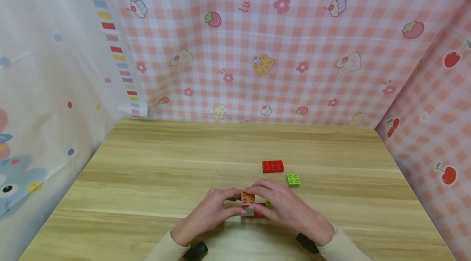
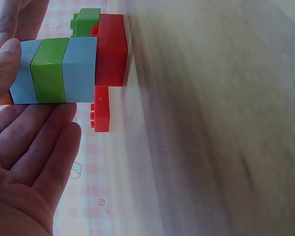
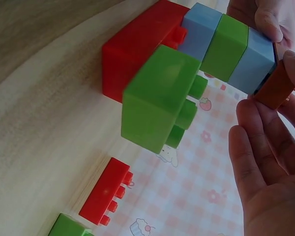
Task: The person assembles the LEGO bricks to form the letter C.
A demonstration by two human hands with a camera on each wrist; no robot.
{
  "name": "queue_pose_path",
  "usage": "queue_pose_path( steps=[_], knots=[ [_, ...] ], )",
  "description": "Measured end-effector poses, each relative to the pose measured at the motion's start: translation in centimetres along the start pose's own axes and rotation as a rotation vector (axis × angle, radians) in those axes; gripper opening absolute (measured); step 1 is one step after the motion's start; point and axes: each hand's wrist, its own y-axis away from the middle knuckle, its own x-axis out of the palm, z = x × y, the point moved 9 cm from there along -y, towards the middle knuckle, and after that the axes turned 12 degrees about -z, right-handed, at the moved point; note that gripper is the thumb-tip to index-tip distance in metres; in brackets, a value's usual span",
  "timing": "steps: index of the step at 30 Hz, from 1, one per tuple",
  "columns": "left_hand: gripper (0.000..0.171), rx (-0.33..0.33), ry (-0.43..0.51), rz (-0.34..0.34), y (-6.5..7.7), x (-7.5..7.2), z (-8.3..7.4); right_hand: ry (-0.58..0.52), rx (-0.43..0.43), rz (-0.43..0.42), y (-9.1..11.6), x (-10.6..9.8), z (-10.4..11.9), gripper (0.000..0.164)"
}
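A tower of toy building bricks rises from one end of a red base brick (image 3: 137, 51): a lower blue brick (image 3: 199, 32), a green brick (image 3: 224, 47), then an upper blue brick (image 3: 254, 61). Topmost is an orange brick (image 1: 248, 198), with a dark gap along its joint in the right wrist view. My right hand (image 1: 283, 203) pinches the orange brick between thumb and finger. Bracing the upper blue brick, my left hand (image 1: 209, 212) has its thumb in front and a finger behind; its other fingers extend loosely. Another green brick (image 3: 160, 93) sits on the base's right part.
Behind the right hand, a loose red brick (image 1: 272, 166) and a loose lime-green brick (image 1: 293, 180) lie studs up on the wooden table (image 1: 165, 158). Patterned cloth (image 1: 235, 48) hangs along the table's back and sides.
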Motion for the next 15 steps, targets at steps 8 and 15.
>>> queue_pose_path(
  steps=[8, 15],
  knots=[
    [0.034, 0.003, -0.034, 0.027, 0.08, 0.01, 0.06, -0.037, 0.060, 0.025, 0.02, 0.32, -0.44, 0.028],
    [0.036, 0.013, -0.045, 0.029, 0.13, -0.05, 0.11, -0.023, 0.078, 0.056, -0.16, 0.41, -0.38, 0.030]
  ],
)
